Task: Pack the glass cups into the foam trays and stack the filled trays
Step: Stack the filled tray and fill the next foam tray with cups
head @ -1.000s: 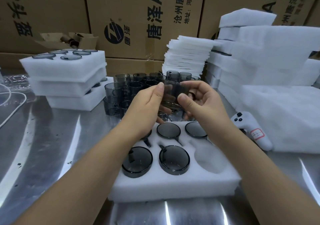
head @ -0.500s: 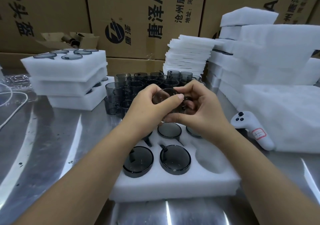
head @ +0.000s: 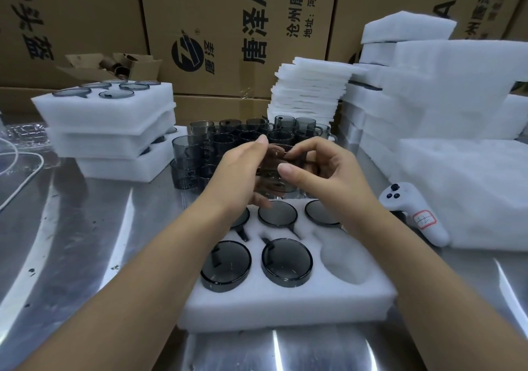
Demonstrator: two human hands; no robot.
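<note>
foam tray (head: pixel 285 302): five cups (head: pixel 286 262) seated | left hand (head: pixel 240 170), right hand (head: pixel 331 173): fingers (head: pixel 285 169) grip glass cup (head: pixel 274 183)

The foam tray (head: pixel 285 302) in front is plain white, and the glass cups (head: pixel 286 262) seated in it are see-through smoky grey, as are the held glass cup (head: pixel 270 179) and the loose cups (head: pixel 225 139) behind. The cardboard boxes (head: pixel 228 5) at the back are brown with black printed Chinese characters and a round black logo, and the metal table (head: pixel 85 242) is shiny silver with dark specks. The stacked trays (head: pixel 114 113) and foam sheets (head: pixel 308 90) are white; the controller (head: pixel 405 205) is white with black buttons and a red-outlined label.
</note>
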